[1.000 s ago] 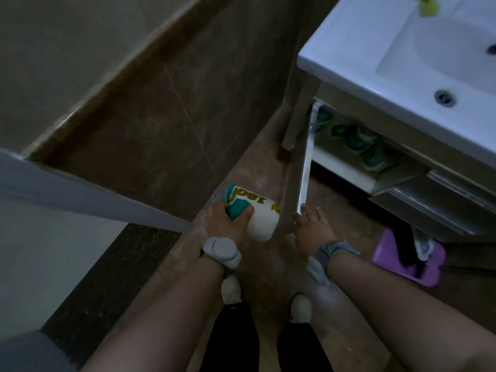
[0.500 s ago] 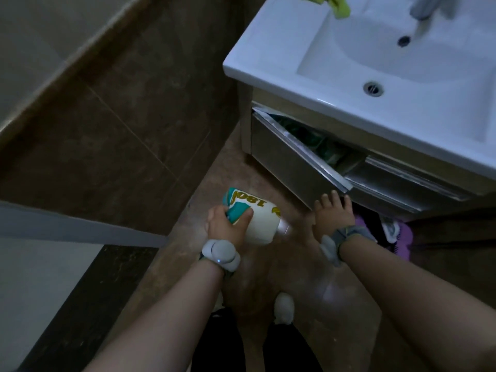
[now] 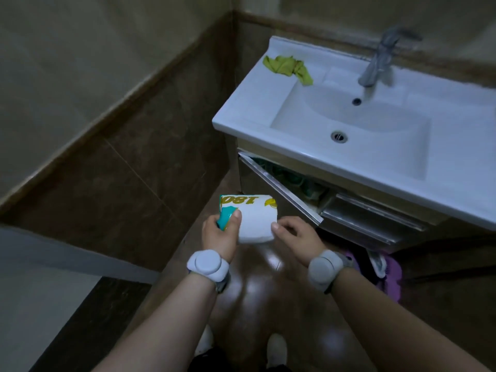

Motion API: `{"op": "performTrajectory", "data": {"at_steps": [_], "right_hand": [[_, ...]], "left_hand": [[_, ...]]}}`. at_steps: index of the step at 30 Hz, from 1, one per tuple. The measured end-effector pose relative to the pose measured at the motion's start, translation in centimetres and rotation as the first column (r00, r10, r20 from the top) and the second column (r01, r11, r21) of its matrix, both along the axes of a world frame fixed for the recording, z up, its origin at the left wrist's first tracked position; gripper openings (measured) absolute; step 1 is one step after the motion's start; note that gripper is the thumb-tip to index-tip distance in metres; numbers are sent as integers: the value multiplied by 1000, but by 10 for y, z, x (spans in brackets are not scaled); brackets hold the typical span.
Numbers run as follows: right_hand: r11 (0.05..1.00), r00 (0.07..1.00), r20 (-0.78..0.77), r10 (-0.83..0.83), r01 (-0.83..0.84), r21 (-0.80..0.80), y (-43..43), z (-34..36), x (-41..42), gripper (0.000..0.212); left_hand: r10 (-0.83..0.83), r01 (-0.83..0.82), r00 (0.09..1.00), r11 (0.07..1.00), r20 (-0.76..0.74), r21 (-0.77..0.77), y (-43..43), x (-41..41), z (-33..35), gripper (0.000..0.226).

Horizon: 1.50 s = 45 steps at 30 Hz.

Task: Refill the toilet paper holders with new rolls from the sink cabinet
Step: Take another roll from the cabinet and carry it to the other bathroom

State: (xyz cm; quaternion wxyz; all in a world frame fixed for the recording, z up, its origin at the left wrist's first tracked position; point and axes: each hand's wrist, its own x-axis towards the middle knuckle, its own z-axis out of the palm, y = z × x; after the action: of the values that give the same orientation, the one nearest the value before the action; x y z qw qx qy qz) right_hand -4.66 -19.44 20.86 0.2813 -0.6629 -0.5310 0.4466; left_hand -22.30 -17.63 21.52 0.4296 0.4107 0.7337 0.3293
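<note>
I am seeing both forearms bare, no sleeves showing. The left hand (image 3: 218,234) is wearing a round pale grey puck (image 3: 208,265) on a grey wrist strap; the right hand (image 3: 296,237) is wearing a matching puck (image 3: 324,269). At six o'clock, dark trousers (image 3: 241,362) and two pale shoes (image 3: 276,347) are showing.

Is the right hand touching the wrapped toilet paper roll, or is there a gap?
Touching. In the head view, the right hand has its fingertips against the right side of the wrapped toilet paper roll, which the left hand grips from the other side.
</note>
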Motion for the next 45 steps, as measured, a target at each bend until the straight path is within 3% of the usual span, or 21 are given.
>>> {"op": "performTrajectory", "data": {"at_steps": [4, 6, 8, 11, 15, 18, 20, 23, 27, 31, 34, 40, 43, 45], "right_hand": [[999, 992, -129, 13, -8, 35, 4, 35, -6, 38], [998, 982, -186, 37, -26, 60, 4, 49, -8, 33], [992, 977, -184, 108, -93, 89, 3, 63, -14, 27], [967, 965, -134, 223, -202, 158, -2, 77, -32, 25], [903, 929, -80, 362, -329, 276, -17, 97, -74, 12], [875, 920, -142, 366, -288, 388, -22, 110, -109, 8], [888, 928, -125, 350, -286, 360, -21, 116, -129, 21], [883, 897, -74, 436, -410, 230, -22, 125, -168, 34], [827, 851, 189, 489, -522, 210, -33, 139, -239, 44], [775, 802, 293, 521, -588, 232, -55, 144, -325, 34], [747, 795, 285, 535, -603, 280, -71, 141, -386, 24], [697, 809, 154, 567, -570, 435, -99, 135, -494, 3], [642, 712, 16, 702, -642, 418, -108, 131, -528, 19], [565, 633, 40, 773, -715, 411, -108, 128, -551, 36]], "left_hand": [[27, -32, 993, 999, 116, 38, -13, -2, 29, 42], [48, -63, 978, 996, 202, 66, -26, -6, 40, 37], [99, -137, 931, 987, 351, 85, -41, -16, 51, 37], [125, -190, 835, 979, 536, 68, -54, -37, 62, 64], [208, -303, 766, 951, 608, 56, -73, -75, 72, 63], [296, -426, 677, 904, 674, 30, -88, -118, 76, 68], [305, -446, 659, 895, 688, 30, -98, -143, 79, 70], [298, -456, 663, 888, 687, 54, -114, -177, 84, 71], [287, -482, 643, 872, 710, 84, -142, -243, 93, 65], [335, -526, 694, 840, 637, 131, -174, -321, 98, 68], [399, -584, 691, 799, 603, 141, -197, -374, 100, 69], [533, -715, 623, 685, 573, 140, -239, -482, 97, 34], [566, -751, 598, 644, 568, 148, -250, -519, 90, 32], [588, -773, 569, 621, 575, 129, -253, -539, 84, 36]]}}
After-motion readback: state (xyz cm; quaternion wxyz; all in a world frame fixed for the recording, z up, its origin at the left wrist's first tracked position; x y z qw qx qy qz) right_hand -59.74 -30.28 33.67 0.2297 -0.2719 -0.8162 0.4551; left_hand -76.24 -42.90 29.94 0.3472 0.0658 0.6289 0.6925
